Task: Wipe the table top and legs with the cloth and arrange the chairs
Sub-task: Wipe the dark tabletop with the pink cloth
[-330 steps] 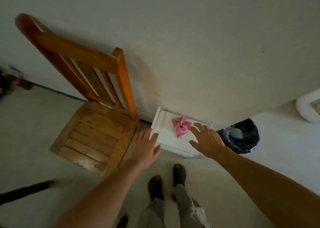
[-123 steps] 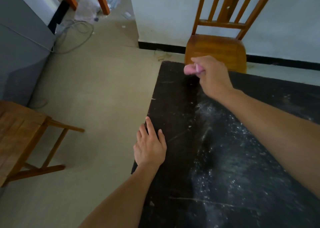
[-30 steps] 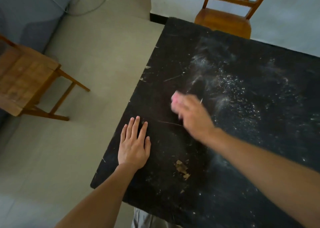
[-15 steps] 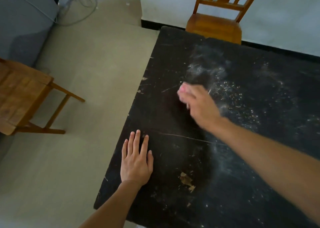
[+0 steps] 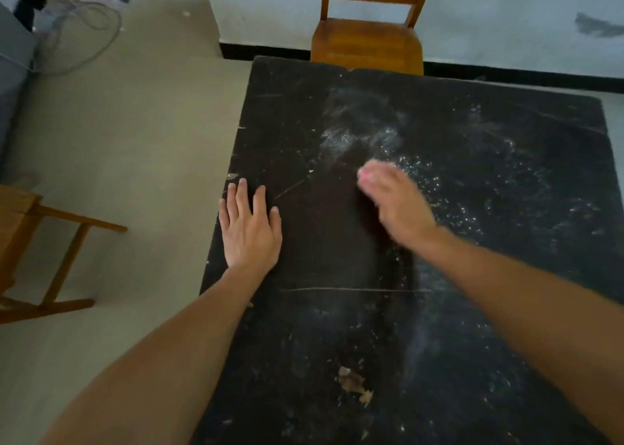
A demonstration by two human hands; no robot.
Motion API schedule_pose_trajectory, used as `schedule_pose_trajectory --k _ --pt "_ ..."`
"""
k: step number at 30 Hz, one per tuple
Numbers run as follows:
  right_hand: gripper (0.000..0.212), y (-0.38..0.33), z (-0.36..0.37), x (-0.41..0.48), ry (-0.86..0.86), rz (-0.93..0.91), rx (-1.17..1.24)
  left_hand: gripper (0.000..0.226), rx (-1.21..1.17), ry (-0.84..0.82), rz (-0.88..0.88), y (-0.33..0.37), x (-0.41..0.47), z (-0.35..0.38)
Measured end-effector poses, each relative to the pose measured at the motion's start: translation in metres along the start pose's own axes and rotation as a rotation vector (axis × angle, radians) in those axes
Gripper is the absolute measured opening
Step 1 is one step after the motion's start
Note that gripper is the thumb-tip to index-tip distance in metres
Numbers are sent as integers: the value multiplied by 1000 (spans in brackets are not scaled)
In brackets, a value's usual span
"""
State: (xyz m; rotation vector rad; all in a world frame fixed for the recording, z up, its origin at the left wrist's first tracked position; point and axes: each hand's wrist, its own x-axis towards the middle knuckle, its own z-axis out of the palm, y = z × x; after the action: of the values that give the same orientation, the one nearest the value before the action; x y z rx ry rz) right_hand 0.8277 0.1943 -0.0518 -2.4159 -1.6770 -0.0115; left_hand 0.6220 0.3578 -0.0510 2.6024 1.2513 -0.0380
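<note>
Black table top (image 5: pixel 337 309) carries the right hand (image 5: pixel 395 205), blurred, its fingers curled on the pink cloth (image 5: pixel 366 174) near the centre. At its nine o'clock the left hand (image 5: pixel 250 228) lies flat, fingers straight, holding nothing.

Table top (image 5: pixel 472 276) bare ahead; chair (image 5: pixel 366 44) against far edge.
</note>
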Motion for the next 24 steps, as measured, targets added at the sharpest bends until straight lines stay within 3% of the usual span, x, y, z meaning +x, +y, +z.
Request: schedule_pose_trajectory --k 2,4,7,10,12,14,17,18,21,24 --pt "32 43 -26 42 46 294 -15 50 31 5 -6 -1 3 7" --pt "29 48 -45 62 115 394 -14 50 34 22 -3 -2 3 9" --pt "32 -9 -37 39 179 116 133 49 39 28 5 0 3 7" --pt "43 -69 -5 -15 -21 -258 197 50 49 2 -17 2 3 4" --pt "46 -50 4 -1 -62 -383 108 51 66 -16 -24 2 4 4" --pt "31 -4 -2 53 13 -181 154 51 72 -13 -31 1 6 5" --pt "22 71 -42 123 48 358 64 50 81 -3 -33 2 6 5" --pt "19 75 -52 129 71 391 57 50 89 -6 -34 1 6 5" --pt "31 20 -56 110 144 128 248 52 91 -34 -48 1 7 3" --pt "44 -43 -20 37 -38 -258 181 52 82 -50 -40 3 6 1"
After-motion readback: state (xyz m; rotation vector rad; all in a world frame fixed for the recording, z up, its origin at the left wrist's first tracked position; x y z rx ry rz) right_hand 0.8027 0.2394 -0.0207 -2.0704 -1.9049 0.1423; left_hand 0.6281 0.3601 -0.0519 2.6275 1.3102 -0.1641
